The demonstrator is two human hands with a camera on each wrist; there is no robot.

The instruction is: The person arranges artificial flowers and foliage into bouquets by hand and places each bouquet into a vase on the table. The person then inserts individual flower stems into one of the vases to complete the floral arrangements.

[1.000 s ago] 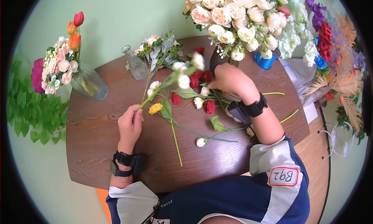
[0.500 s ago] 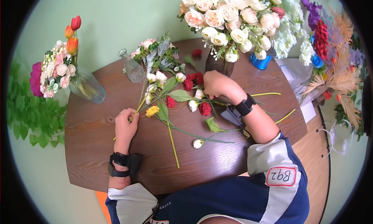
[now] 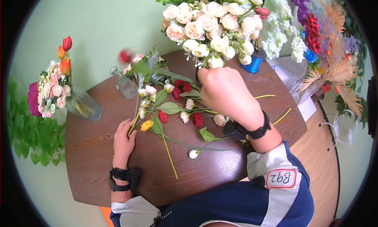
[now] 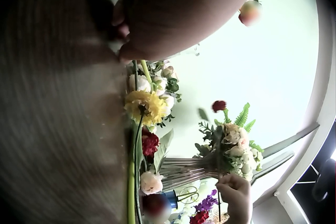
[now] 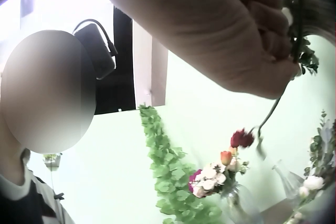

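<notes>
My left hand (image 3: 123, 144) rests low over the table, pinching the stem of a white flower spray (image 3: 150, 90) that lies away from me. Raised above the table, my right hand (image 3: 224, 89) grips a thin green stem. At its far end is a red carnation (image 3: 125, 56), blurred in the head view but plain in the right wrist view as a red bloom (image 5: 242, 138). A yellow carnation (image 3: 147, 126) lies just right of my left fingers. Red carnations (image 3: 197, 119) and white blooms (image 3: 184, 117) are spread between the hands.
A glass vase (image 3: 84, 105) with tulips and pale roses stands at the left. A small clear bottle (image 3: 126, 85) is at the back. Behind my right hand is a large bouquet (image 3: 212, 26), with a blue ribbon spool (image 3: 252, 65) beside it. A loose green stem (image 3: 170, 156) lies in front.
My left hand has lowered the white flower spray onto the table. My right hand has picked up a red carnation by its stem and lifted it, swinging the bloom leftward.
</notes>
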